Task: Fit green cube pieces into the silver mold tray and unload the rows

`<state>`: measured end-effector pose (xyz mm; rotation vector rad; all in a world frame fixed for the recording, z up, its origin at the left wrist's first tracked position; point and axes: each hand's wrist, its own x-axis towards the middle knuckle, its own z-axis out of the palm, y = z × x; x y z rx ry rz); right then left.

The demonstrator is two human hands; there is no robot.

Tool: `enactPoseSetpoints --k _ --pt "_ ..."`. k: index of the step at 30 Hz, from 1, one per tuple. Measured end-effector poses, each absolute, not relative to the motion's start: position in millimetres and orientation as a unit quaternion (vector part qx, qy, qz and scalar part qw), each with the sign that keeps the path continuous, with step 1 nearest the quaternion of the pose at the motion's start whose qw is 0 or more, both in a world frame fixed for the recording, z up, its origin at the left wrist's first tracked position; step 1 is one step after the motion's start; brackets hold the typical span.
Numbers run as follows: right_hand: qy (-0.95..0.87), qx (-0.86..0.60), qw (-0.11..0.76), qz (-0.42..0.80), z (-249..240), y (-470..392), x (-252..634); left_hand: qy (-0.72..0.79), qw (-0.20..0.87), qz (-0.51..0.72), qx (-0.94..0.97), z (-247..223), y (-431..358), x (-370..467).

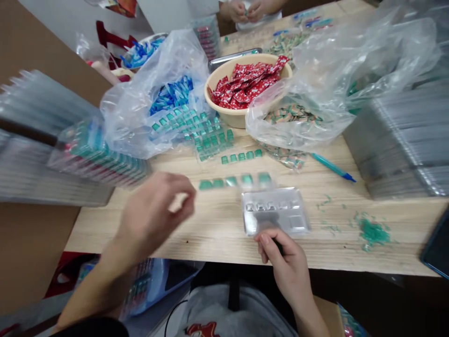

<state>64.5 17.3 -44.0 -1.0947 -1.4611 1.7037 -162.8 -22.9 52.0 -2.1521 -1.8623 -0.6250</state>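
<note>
My left hand (157,206) is raised over the left part of the wooden table, blurred by motion. Its thumb and forefinger curl into a closed ring; I cannot make out anything between the tips. In front of me lies a clear plastic blister tray (275,220) with a row of small square pockets. My right hand (284,257) is at its near edge, fingers closed around something dark that is mostly hidden. Just behind the tray is a row of green translucent pieces (231,181). Farther back stand more green pieces (212,140) in rows.
A beige bowl (233,112) holds red packets. Plastic bags of blue pieces (171,96) and patterned packets (293,113) flank it. Stacked clear trays (400,140) stand right, filled packs (101,154) left. A blue pen (333,167) and green scraps (374,232) lie right. Another person's hands (247,10) work opposite.
</note>
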Motion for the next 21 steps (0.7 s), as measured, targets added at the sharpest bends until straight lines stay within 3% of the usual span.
enactPoseSetpoints --k 2,4,12,17,21 --pt "-0.542 -0.440 0.308 0.647 -49.9 17.4 70.6 -0.674 0.244 -0.191 -0.671 52.3 -11.0 -195.5" --pt "-0.527 -0.457 0.304 0.649 -55.8 16.9 75.8 -0.713 0.278 -0.178 -0.619 44.3 7.7 -234.1" --pt "-0.334 -0.425 0.316 0.780 -58.0 18.0 75.0 -0.797 0.146 -0.184 -0.556 -7.7 63.4 -338.2" --pt "-0.333 -0.389 0.327 0.794 -46.6 18.3 69.7 -0.750 0.106 -0.273 -0.592 -8.0 33.3 -267.4" --pt "-0.388 -0.344 0.326 0.790 -34.6 16.0 67.8 -0.623 -0.124 -0.313 -0.706 2.8 -4.8 -166.4"
